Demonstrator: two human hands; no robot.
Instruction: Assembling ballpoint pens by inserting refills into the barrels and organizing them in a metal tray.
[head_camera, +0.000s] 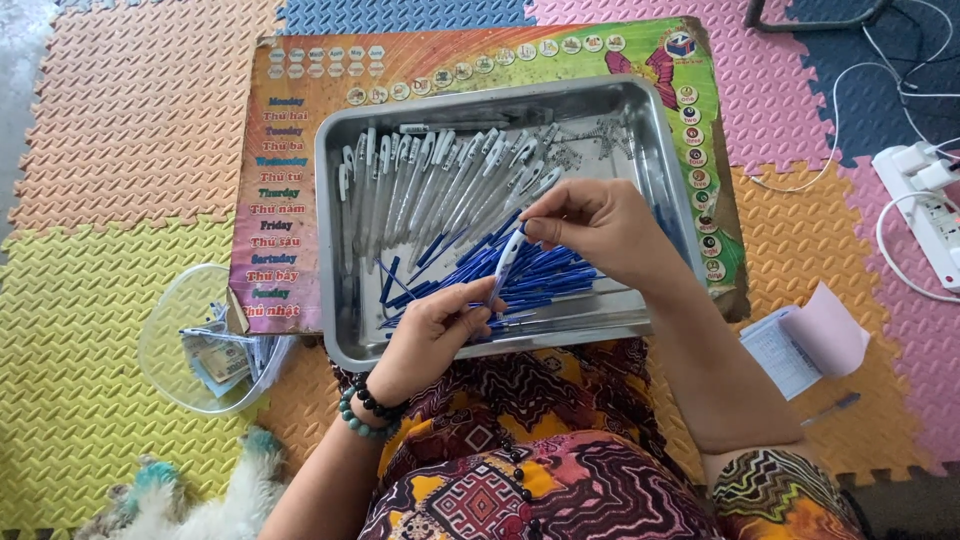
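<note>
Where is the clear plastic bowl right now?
In the head view the clear plastic bowl sits on the foam mat at lower left, beside the metal tray's near-left corner, left of the left hand.

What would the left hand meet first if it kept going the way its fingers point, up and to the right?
Probably the right hand. The left hand and it hold opposite ends of one white-and-blue pen, above the blue refills in the metal tray. Depth is unclear from this single view.

Metal tray (335, 250) — one
White pen barrels (430, 185) — a row too closely packed to count
Blue refills (540, 275) — a loose heap, uncountable
Small springs (585, 140) — a scattered cluster
Clear plastic bowl (165, 350) — one
Power strip (925, 205) — one
Hands — two
Bead bracelets (368, 410) — two
</note>
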